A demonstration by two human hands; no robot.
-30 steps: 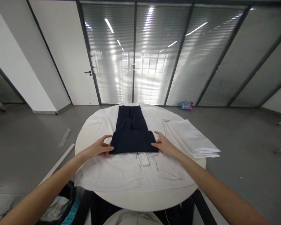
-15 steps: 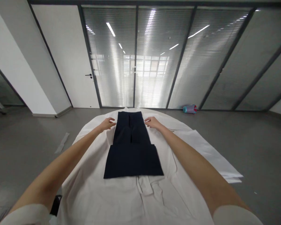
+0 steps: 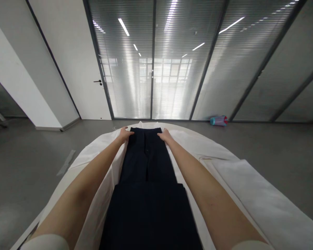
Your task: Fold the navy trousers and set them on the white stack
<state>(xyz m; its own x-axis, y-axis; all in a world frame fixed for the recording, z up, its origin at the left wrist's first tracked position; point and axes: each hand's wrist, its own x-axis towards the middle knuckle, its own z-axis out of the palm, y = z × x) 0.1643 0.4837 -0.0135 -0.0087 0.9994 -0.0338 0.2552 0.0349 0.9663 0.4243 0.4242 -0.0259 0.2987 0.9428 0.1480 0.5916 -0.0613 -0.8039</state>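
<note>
A dark navy pair of trousers point(image 3: 146, 156) lies on the cloth-covered table, its far end away from me and a front opening running down the middle. The near part is folded into a wide flat panel that runs out of view at the bottom. At the far left corner, my left hand point(image 3: 125, 134) pinches the fabric, its thumb on top. My right hand point(image 3: 165, 135) grips the far right corner in the same way. Fingers under the cloth are hidden on both sides.
A white cloth point(image 3: 193, 144) covers the round table, and a folded white sheet point(image 3: 261, 187) hangs over its right side. On the floor are a blue and red striped item point(image 3: 219, 121) by the glass partition and a pale strip point(image 3: 66, 162) at left.
My hands have moved inward and closed on the far corners of the trousers. The table and the trousers now fill more of the view, with the near edge out of frame.
</note>
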